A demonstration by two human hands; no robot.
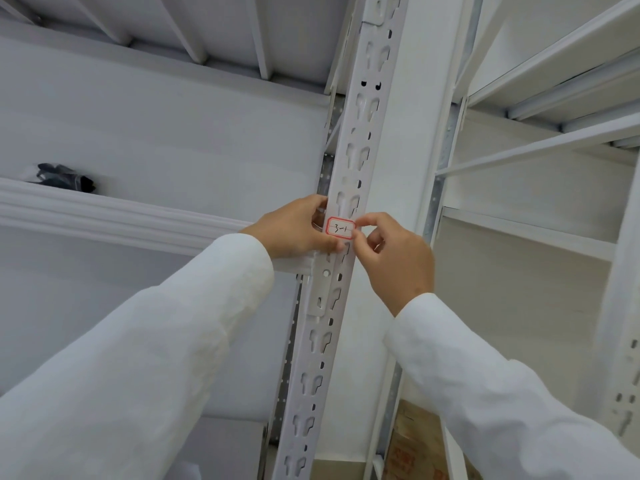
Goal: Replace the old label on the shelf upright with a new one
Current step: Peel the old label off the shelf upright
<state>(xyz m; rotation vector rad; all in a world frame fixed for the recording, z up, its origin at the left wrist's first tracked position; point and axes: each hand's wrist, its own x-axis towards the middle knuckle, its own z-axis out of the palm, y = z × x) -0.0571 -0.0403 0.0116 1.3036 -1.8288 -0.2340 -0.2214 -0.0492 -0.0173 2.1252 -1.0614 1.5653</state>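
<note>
A white perforated shelf upright (360, 140) runs from top to bottom through the middle of the view. On it, at hand height, sits a small white label (341, 230) with a red border and "3-1" written on it. My left hand (294, 230) holds the upright and touches the label's left edge, thumb under the label. My right hand (398, 254) pinches the label's right edge between thumb and forefinger. Both arms wear white sleeves.
A white shelf beam (121, 216) joins the upright from the left, with a dark bundle (65, 177) lying on the shelf behind it. More white shelving (554, 81) stands to the right. A brown cardboard box (415, 441) shows low down.
</note>
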